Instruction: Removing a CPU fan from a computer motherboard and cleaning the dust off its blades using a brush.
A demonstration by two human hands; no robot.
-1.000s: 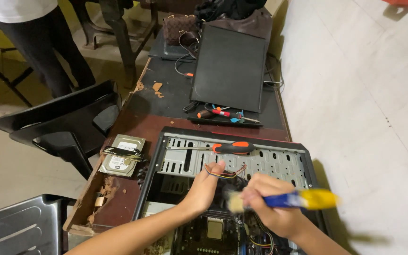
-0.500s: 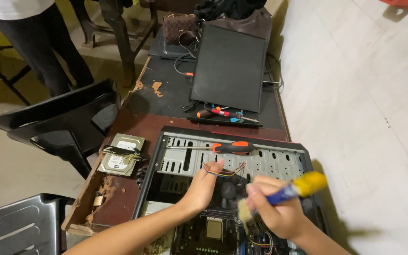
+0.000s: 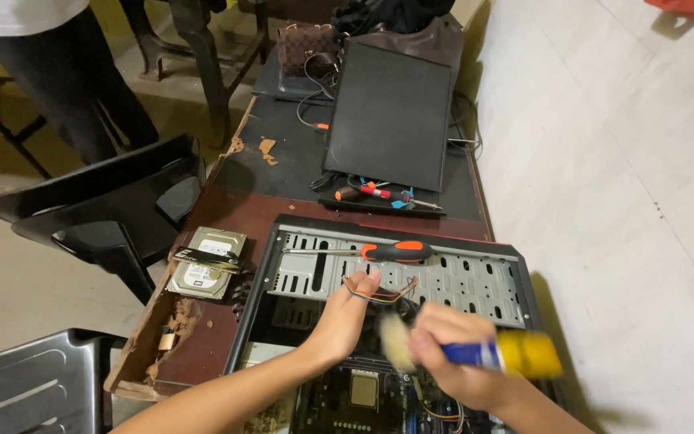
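Right hand [image 3: 451,354] closed round blue-yellow brush [image 3: 483,354] over open PC case [image 3: 395,281]; left hand [image 3: 343,321] pinching thin wires [image 3: 379,293] aside. Brush light, bristles soft; hold by handle.

My left hand [image 3: 345,321] and the wires [image 3: 379,293] crowd the case [image 3: 524,273] opening; a screwdriver [image 3: 391,251] bars the far rail.

Hard drive [image 3: 206,264] on table [image 3: 226,217], black panel [image 3: 389,112], black chair [image 3: 106,201], brown bag [image 3: 307,47]
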